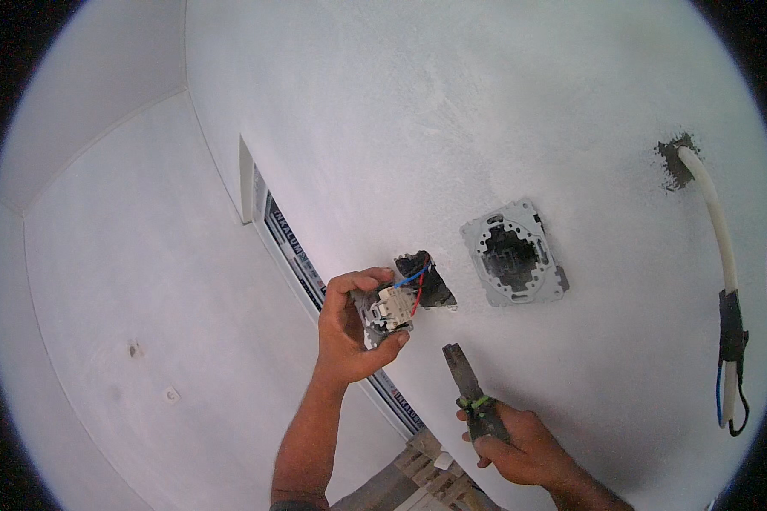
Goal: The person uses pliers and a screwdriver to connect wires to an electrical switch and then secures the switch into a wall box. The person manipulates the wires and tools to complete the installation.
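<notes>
While pinching the boxy cream-and-grey wiring insert [395, 306] just below centre frame in the half-curled left hand [343, 339], with the dark, green-banded hand tool [463, 372] clasped in the right hand [524, 447] at lower right, avoid tugging the thin red wire [418, 298] and blue wire [412, 278].

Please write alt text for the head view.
A left hand holds an electrical fitting, blue and red wires running to a wall opening; the right hand holds a dark tool. A second fitting sits beside the opening.
</notes>
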Demonstrator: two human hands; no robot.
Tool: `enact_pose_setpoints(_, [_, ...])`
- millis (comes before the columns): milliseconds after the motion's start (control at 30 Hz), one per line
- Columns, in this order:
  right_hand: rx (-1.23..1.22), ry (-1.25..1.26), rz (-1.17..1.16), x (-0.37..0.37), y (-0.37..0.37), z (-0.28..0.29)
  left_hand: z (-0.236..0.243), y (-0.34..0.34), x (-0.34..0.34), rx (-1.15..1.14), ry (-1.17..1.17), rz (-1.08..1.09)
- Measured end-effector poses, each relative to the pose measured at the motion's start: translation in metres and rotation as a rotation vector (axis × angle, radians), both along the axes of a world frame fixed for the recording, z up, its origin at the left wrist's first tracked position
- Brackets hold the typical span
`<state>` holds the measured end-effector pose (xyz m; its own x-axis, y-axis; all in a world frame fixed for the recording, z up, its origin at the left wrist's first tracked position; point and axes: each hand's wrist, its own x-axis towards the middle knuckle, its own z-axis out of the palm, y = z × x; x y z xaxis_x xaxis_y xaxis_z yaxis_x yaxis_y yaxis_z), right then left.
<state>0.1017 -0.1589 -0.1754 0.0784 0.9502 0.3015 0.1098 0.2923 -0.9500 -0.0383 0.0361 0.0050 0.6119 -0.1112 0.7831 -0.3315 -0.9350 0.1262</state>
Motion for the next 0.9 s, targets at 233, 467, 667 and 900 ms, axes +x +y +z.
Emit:
enact_pose_setpoints(233, [0.052,-0.012,-0.024,0.002,0.003,-0.007,-0.005,0.005,0.001,-0.019,-0.035,-0.015])
enact_pose_setpoints(467, [0.033,0.004,-0.017,0.0,0.008,-0.004,0.0,-0.002,0.002,-0.066,-0.04,-0.006])
enact_pose_setpoints(667, [0.127,-0.033,-0.09,0.0,0.016,-0.003,-0.005,0.008,0.01,0.208,-0.103,0.124])
enact_pose_setpoints(900, [0.191,-0.218,-0.349,0.007,0.02,0.016,-0.017,0.01,0.029,0.558,-0.29,0.185])
